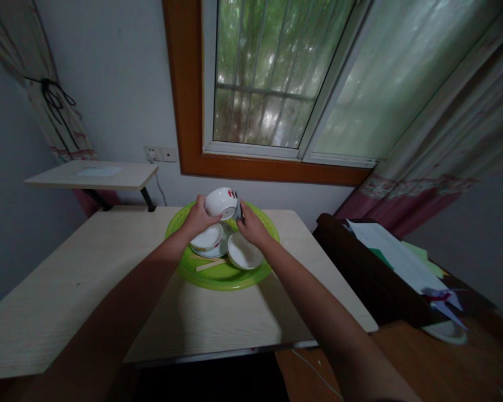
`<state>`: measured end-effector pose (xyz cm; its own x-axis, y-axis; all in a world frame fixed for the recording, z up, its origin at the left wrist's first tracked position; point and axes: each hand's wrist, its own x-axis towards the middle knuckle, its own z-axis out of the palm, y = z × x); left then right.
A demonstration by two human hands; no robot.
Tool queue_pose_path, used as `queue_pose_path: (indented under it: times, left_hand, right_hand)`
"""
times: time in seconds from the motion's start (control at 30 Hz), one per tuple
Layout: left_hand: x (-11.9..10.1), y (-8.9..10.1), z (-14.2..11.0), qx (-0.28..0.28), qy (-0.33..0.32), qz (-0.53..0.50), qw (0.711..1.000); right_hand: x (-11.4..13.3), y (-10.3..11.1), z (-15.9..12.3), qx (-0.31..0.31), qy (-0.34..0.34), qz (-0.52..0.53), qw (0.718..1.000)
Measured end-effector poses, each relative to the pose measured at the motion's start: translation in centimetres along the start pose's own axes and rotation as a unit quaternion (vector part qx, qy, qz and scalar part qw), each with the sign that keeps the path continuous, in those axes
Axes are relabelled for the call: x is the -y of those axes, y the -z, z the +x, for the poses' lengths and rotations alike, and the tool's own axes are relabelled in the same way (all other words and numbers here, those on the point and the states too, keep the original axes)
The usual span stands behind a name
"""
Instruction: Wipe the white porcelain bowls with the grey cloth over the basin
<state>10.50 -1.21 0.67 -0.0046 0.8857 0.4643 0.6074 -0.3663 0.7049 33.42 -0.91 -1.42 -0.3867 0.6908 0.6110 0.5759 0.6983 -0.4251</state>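
My left hand (198, 216) grips a white bowl (220, 202) with red and black marks, tilted on its side above the tray. My right hand (250, 223) is closed on a small grey, cloth-like thing (238, 211) against the bowl's right side; its kind is hard to make out. Under my hands lies a round green tray (226, 283). On it, a second white bowl (207, 238) sits on a pale plate (221, 249) at the left. Another white bowl (245, 252) stands at the right. Light wooden chopsticks (210, 265) lie near the front of the tray.
The tray stands on a light wooden table (218, 321). A small raised shelf (129, 177) is at the back left. Beyond the table's right edge, papers (392, 251) lie on a dark brown piece of furniture (347, 268). A window (276, 84) is behind.
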Motion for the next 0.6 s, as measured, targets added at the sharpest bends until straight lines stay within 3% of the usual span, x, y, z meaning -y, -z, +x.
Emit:
queue_pose_path:
  times: [0.17,0.3,0.43,0.6]
  left_hand:
    - [-0.4,0.2,-0.1,0.006,0.008,0.004,1.000]
    - [-0.4,0.0,-0.3,0.028,-0.007,0.001,1.000]
    - [-0.4,-0.5,-0.6,0.068,-0.050,0.035,0.996]
    - [-0.5,-0.4,-0.7,0.086,-0.088,0.079,0.989]
  right_hand:
    - [0.0,-0.3,-0.2,-0.009,0.005,-0.005,1.000]
    - [1.7,0.5,-0.1,-0.008,0.090,-0.060,0.994]
    - [3.4,1.4,0.1,0.031,0.173,-0.108,0.979]
    - [3.2,1.4,0.2,0.000,0.127,-0.081,0.989]
